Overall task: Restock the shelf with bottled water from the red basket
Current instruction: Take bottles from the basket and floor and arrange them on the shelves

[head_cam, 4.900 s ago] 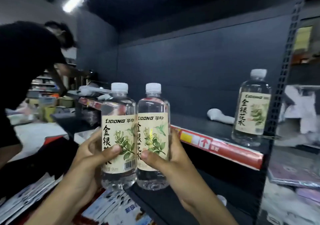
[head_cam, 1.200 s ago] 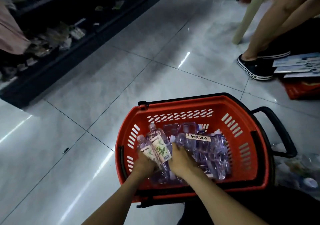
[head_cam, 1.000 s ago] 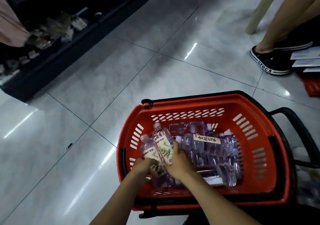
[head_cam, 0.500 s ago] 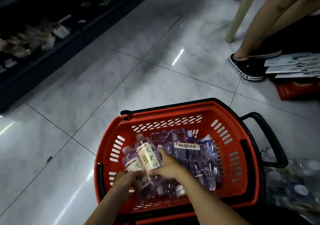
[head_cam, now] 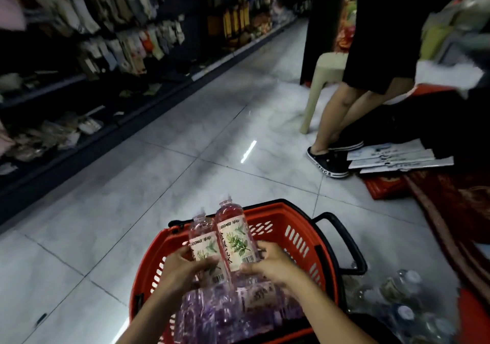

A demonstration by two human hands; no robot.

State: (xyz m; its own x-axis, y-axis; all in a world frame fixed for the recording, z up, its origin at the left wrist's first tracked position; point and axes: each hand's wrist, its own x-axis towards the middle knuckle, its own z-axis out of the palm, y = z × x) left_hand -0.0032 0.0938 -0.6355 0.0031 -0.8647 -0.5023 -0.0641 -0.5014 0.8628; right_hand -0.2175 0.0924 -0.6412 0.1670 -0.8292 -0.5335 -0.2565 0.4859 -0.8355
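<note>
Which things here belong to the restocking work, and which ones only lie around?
Belong to the job:
red plastic basket
clear labelled water bottle in the left hand
second labelled bottle in the right hand
clear bottles lying in the basket

Lying about:
beige plastic stool
flat white packets on the floor

Two bottles above red basket
</note>
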